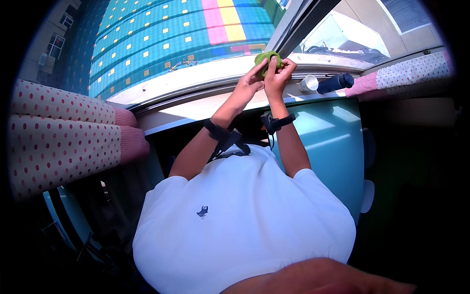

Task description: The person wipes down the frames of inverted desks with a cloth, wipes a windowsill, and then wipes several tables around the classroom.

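A bunched green cloth is held up at the window, in front of the frame's upright post. My right hand is closed on it, with fingers bent against the cloth. Coming from the left, my left hand has its fingertips on the cloth's near left side and seems to grip it too. Parts of the fingers overlap, so the exact hold is partly hidden. Just right of my right hand, a white cup stands on the sill beside a dark blue bottle.
The window sill runs across in front of me, under the window track. A teal table stands below it at the right. Dotted curtains with pink bands hang at the left and right. Dark strapped devices circle both wrists.
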`<state>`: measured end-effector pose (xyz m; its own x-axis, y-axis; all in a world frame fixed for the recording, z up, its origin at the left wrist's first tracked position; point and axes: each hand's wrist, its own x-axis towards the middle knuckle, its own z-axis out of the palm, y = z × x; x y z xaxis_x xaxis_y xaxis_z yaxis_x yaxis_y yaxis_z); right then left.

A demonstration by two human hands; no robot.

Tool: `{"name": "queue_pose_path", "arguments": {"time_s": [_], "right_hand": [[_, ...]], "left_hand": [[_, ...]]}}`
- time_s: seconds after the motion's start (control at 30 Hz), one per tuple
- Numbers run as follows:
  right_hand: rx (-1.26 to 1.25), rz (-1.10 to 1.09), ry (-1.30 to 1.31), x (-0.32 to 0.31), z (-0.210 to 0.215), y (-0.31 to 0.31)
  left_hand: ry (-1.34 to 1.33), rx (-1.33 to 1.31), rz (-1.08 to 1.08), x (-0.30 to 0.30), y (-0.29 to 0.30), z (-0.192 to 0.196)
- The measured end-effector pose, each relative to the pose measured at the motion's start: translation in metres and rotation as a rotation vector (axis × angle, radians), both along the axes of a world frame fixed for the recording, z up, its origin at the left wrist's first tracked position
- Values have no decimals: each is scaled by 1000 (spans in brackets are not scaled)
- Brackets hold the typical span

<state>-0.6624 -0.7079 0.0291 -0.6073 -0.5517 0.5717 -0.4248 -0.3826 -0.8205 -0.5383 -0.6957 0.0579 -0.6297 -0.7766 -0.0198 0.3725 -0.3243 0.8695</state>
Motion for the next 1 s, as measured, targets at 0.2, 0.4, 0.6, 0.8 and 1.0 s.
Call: {"name": "queue_pose_path", "arguments": {"time_s": [0.2,0.4,0.6,0.8,1.0], "right_hand": [[-302,133,-61,10,122,-19],[-68,83,323,61,87,-5],[150,443,444,126,9,11],[346,457,761,136,-25,13],[242,483,817,155,-14,8]], "left_hand": [[148,-423,82,12,-3,118],[-254,-606,481,56,-13,60],[-432,-647,818,87,-10,22],[-681,-562,607,143,9,-22],[-733,-335,236,225,13,-54]]}}
